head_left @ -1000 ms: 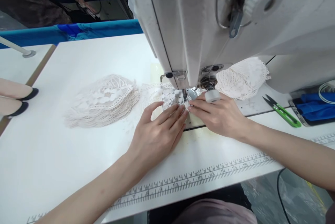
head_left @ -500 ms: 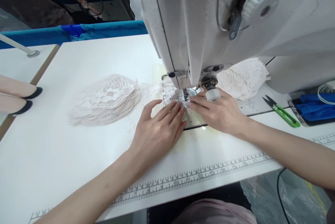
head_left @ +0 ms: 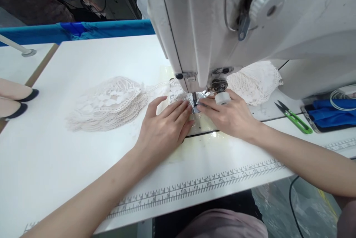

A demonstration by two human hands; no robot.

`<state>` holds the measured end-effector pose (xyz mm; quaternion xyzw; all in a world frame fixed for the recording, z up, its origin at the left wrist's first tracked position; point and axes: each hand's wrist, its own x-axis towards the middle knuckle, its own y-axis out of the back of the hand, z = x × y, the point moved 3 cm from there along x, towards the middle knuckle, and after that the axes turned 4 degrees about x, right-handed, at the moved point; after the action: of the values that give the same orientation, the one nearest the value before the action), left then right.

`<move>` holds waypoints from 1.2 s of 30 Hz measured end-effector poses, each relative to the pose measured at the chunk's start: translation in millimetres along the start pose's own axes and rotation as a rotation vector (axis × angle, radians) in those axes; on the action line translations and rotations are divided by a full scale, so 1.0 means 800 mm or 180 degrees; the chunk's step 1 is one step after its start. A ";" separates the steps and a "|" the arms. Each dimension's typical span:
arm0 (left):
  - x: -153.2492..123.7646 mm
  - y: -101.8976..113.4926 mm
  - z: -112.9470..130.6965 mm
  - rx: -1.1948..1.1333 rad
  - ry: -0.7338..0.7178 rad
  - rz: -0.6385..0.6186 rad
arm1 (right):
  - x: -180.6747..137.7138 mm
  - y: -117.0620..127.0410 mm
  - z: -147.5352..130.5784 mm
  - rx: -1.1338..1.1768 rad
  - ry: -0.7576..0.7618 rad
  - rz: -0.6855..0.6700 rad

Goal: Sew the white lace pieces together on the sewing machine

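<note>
A strip of white lace [head_left: 178,93] lies under the needle and presser foot [head_left: 194,99] of a sewing machine [head_left: 191,26]. My left hand [head_left: 164,123] rests palm down on the near left side of the foot, its fingers stretched over the lace and its thumb spread away. On the right side, my right hand [head_left: 228,113] lies low with fingers extended toward the foot, fingertips beside it. A small grey sliver shows by those fingertips; I cannot tell what it is. The machine's white knob partly covers this hand.
Left of the machine lies a stack of white lace pieces [head_left: 111,104]; another lace pile [head_left: 256,82] sits behind my right hand. Green thread snips [head_left: 296,119] lie at the right, beside a tray [head_left: 319,125] with blue cloth [head_left: 328,110]. A printed ruler [head_left: 194,189] runs along the front edge.
The whole view has shifted slightly, so most things appear a little farther left. Both hands stay beside the presser foot; the lace by the left fingertips has moved slightly.
</note>
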<state>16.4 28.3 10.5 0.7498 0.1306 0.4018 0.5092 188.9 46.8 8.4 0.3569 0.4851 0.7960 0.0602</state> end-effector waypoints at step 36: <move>-0.133 0.114 -0.150 -0.3099 0.2720 -0.0262 | 0.142 0.009 -0.084 0.5274 -0.1913 -0.1275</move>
<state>-159.9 2.4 58.8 0.2016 0.1533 0.6582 0.7090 65.1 44.1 53.7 0.3877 0.9198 0.0394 0.0455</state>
